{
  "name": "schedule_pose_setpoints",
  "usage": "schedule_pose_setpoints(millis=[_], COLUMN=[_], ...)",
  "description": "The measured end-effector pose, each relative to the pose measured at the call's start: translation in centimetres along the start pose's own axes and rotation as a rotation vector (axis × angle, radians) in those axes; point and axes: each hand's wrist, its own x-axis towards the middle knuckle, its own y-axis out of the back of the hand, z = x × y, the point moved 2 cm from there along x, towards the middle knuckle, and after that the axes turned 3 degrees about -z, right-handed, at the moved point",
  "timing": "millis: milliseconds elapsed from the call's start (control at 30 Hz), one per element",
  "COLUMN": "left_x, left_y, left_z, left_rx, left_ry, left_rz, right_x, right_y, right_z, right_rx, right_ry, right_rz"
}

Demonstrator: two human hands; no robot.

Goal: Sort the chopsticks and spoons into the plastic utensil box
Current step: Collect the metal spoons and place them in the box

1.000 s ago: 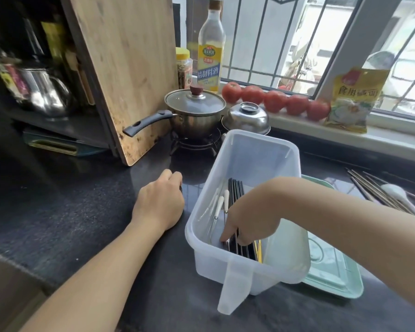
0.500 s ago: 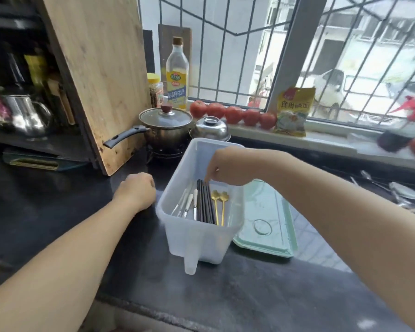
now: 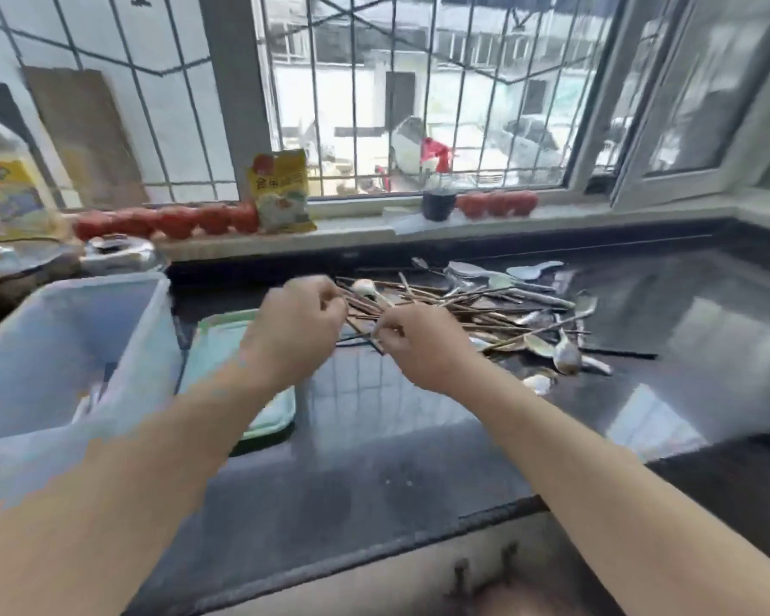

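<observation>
On glossy black counter [image 3: 374, 437], hands [image 3: 356, 335] finger thin chopsticks [image 3: 441, 300].

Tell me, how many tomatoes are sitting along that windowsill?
8, as far as the blur allows: five tomatoes in a row left of the yellow packet, and three more just right of the dark cup. Others may be hidden.

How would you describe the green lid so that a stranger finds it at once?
Start at the dark counter under the window. Left of the utensil pile stands the clear plastic box; the green lid lies flat beside it, partly under the left hand. It alone is pale green.
</observation>
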Motion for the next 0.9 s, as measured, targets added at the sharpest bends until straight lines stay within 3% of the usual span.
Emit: schedule_pose_setpoints(millis=[100,167,400,500,667,900], left_x=[-1.0,-1.2,-0.6,-0.8,-1.3,-1.6], left_y=[-8.6,-12.6,-16.1,-16.1,-15.8,-15.9], left_z=[-0.6,-1.3,-1.9,-2.0,-2.4,-2.3], left_rx=[0.165,0.270,0.423,0.385,0.336,0.302], left_ry=[-0.096,-0.195,-0.266,-0.261,-0.251,-0.236], left_rz=[-0.083,-0.038,0.060,0.083,0.117,0.071], right_x=[-3.6,-5.0,-7.8,-7.3,-5.3,-5.1], right_y=[0.8,1.1,3.7,1.7,0.7,0.7], right_z=[8.0,12.6,24.6,24.9,24.0,24.5], right_rx=[-0.006,-0.023,0.091,0.064,-0.325,-0.253], right_ry=[-0.172,-0.261,-0.670,-0.690,-0.663,-0.776], right_rz=[-0.001,0.048,0.507,0.510,0.349,0.476])
